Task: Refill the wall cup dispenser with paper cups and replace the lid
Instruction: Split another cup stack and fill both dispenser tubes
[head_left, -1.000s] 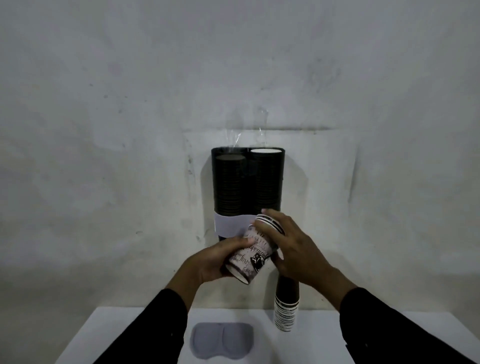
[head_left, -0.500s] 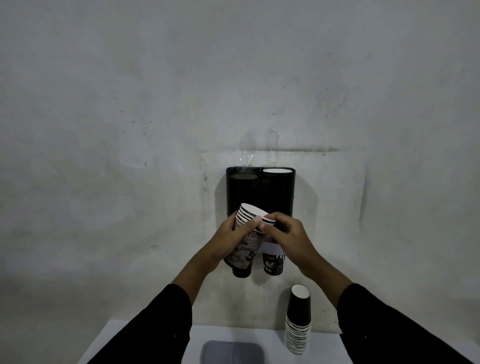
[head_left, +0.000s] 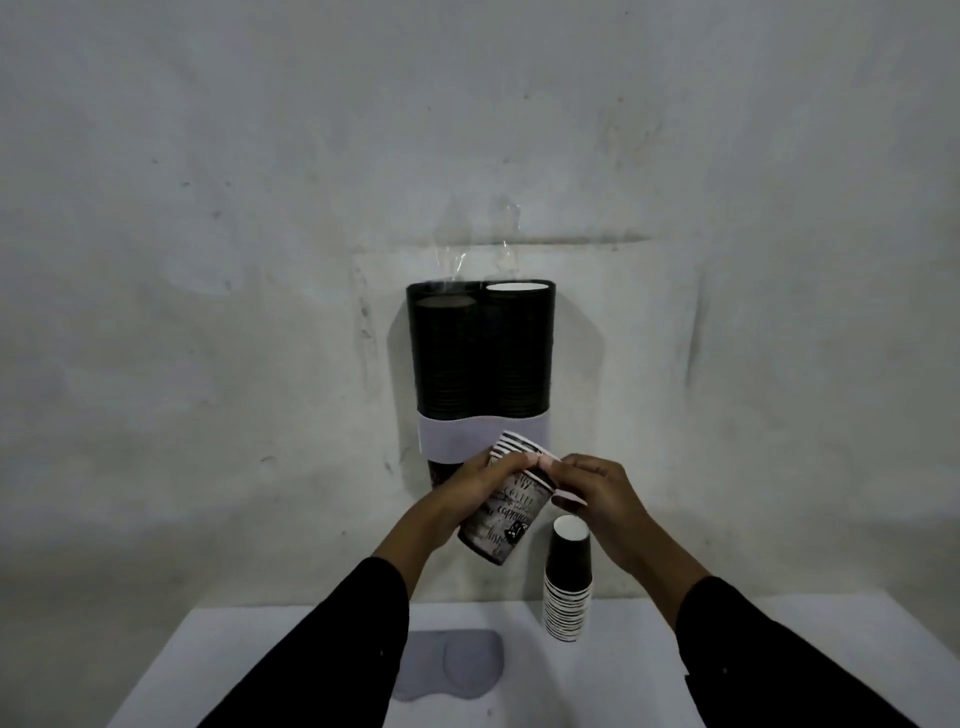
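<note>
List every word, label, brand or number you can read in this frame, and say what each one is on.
Held cups: decorative lettering down the side, one word possibly "cappuccino", the rest too blurred to read.
Dispenser: its white band shows no text.
Cup stack on the table: stripes only, no words.
Lid: no text visible.

2 hands (head_left: 475, 491), 2 cup stacks (head_left: 568, 582) – 1 lid (head_left: 451, 659)
</note>
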